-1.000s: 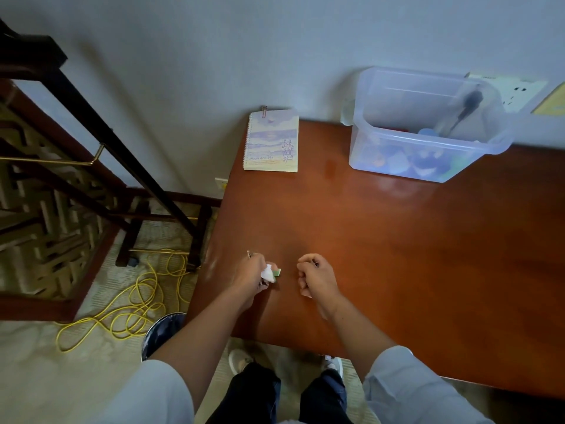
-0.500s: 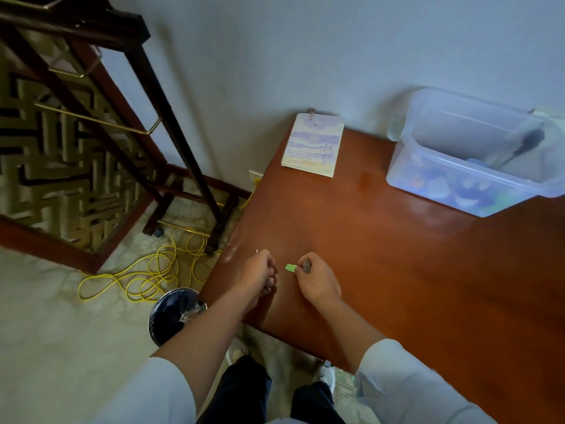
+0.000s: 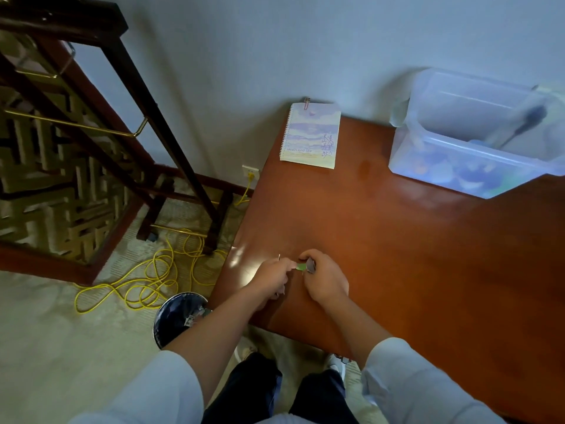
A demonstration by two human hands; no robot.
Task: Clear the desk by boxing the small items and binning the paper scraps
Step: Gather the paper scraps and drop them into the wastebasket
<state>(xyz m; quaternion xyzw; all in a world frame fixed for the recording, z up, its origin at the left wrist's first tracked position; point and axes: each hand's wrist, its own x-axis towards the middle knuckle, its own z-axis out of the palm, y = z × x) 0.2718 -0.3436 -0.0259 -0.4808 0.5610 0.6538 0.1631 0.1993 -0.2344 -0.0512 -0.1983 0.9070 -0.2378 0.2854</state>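
One green paper scrap [image 3: 300, 266] is pinched in the curled fingers of the right hand [image 3: 325, 280], low over the desk [image 3: 397, 255] near its left edge. The left hand [image 3: 273, 275] meets the scrap's other end, fisted round a thin pale sliver [image 3: 278, 257].

Both forearms bare, pale sleeves [image 3: 159, 390] stopping at the elbows, reaching away from the body and converging. Left grip [image 3: 275, 275] fisted, back of hand up, thin sliver [image 3: 278, 257] poking out on its far side. Right grip [image 3: 324, 278] curled, fingertips pinching green scrap [image 3: 300, 266]; scrap sits between the two grips.
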